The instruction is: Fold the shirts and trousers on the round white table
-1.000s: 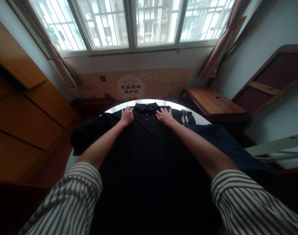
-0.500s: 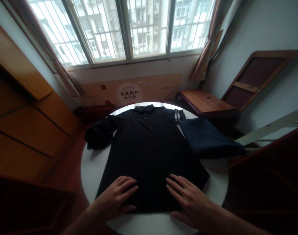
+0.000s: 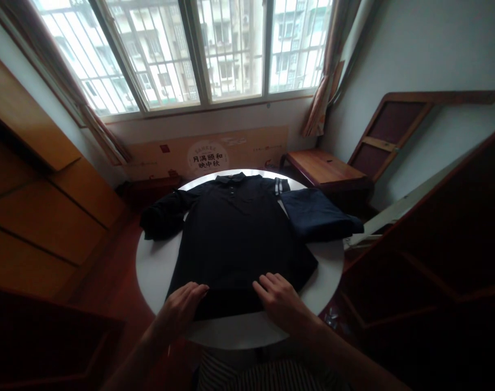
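A black polo shirt [image 3: 235, 233] lies spread flat on a round white table [image 3: 329, 277], its collar towards the window and its hem towards me. Both hands are at the hem end. My left hand [image 3: 185, 303] is closed on the shirt cloth near the left corner, thumb hidden. On the other side, my right hand [image 3: 278, 297] grips the cloth with bent fingers. Between them the cloth shows a straight ridge. White stripes mark the right sleeve [image 3: 280, 186].
A rolled black garment [image 3: 162, 217] sits at the table's left, touching the left sleeve. Folded navy cloth [image 3: 316, 214] lies at the right. Beyond stand a wooden side table [image 3: 327, 165] and a barred window [image 3: 231, 49]. Dark wooden furniture [image 3: 430, 260] flanks the right.
Both hands, earlier lying flat with fingers stretched on the shirt, are now curled and closed on its cloth near the hem. The camera view has shifted slightly.
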Action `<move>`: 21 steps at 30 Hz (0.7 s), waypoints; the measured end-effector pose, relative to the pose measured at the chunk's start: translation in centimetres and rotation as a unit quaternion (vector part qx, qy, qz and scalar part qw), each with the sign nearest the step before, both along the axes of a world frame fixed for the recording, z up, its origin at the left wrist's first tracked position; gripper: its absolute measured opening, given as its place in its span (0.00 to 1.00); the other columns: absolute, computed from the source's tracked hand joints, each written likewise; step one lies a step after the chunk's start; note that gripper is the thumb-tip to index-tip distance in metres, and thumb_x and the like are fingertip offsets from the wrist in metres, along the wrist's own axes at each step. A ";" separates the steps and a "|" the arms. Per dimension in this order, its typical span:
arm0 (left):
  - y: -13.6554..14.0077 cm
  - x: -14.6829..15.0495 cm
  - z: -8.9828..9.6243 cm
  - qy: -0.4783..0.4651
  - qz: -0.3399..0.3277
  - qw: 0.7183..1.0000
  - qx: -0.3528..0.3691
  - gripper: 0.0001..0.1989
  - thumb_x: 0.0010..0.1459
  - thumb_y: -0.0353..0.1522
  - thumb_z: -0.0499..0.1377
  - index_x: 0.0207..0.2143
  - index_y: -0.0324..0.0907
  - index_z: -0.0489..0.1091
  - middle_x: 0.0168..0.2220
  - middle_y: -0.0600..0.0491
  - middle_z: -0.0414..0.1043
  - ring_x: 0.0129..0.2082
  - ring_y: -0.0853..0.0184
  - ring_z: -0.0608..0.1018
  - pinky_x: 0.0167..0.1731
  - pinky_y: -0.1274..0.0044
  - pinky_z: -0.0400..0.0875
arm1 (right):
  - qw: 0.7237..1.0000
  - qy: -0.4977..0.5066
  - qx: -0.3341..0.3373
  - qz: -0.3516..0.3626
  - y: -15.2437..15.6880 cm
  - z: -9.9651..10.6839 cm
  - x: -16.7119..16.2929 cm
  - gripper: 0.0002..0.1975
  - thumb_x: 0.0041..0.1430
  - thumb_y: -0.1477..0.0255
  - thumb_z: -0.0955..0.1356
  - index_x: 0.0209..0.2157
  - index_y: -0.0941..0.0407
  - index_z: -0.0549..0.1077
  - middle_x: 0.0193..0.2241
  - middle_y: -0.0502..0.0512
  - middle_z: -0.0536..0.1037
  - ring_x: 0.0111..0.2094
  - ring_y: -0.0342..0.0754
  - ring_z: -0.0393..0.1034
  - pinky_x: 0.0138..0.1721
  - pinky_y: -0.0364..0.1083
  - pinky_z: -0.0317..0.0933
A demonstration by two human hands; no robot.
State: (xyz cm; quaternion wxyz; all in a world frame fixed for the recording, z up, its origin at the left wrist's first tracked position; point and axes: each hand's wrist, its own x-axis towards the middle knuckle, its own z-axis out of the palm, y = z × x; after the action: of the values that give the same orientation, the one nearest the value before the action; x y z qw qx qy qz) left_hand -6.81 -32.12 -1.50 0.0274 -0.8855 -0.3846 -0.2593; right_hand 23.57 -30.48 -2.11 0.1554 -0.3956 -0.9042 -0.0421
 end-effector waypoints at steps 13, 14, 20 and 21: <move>-1.1 -2.9 -0.2 0.051 0.026 0.998 0.011 0.28 0.58 0.18 0.46 0.56 0.46 0.67 0.36 0.51 0.74 0.31 0.68 0.78 0.34 0.79 0.77 | 0.993 -0.014 0.116 -0.021 2.7 2.2 10.0 0.13 0.52 0.86 0.62 0.32 0.55 0.73 0.40 0.60 0.76 0.45 0.55 0.67 0.51 0.55 0.57; -1.1 -2.9 0.0 0.043 0.029 0.999 0.016 0.28 0.57 0.18 0.46 0.55 0.46 0.67 0.35 0.51 0.74 0.30 0.69 0.78 0.33 0.79 0.76 | 0.992 -0.012 0.128 -0.014 2.5 2.7 10.4 0.13 0.54 0.86 0.62 0.31 0.55 0.72 0.37 0.59 0.77 0.43 0.54 0.68 0.53 0.56 0.56; -0.9 -3.9 -0.1 0.001 0.092 0.996 0.016 0.29 0.52 0.17 0.46 0.53 0.47 0.66 0.34 0.51 0.74 0.31 0.66 0.79 0.33 0.76 0.77 | 0.992 -0.012 0.112 -0.051 0.2 4.0 12.6 0.14 0.55 0.87 0.61 0.27 0.52 0.68 0.23 0.53 0.71 0.24 0.49 0.64 0.28 0.47 0.57; -1.0 -4.2 -0.3 -0.010 0.113 0.993 0.011 0.30 0.51 0.17 0.47 0.53 0.47 0.66 0.36 0.50 0.75 0.33 0.64 0.80 0.35 0.75 0.78 | 0.992 -0.007 0.107 -0.059 -0.2 3.8 12.9 0.14 0.54 0.87 0.61 0.27 0.52 0.68 0.24 0.53 0.72 0.24 0.49 0.65 0.27 0.47 0.56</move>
State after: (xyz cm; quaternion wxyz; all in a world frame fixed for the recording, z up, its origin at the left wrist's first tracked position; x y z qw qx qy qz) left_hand -11.00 -33.08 -1.77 0.0624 -0.8333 -0.4798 -0.2674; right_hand 36.51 -30.68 1.67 0.1878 -0.4295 -0.8705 -0.1502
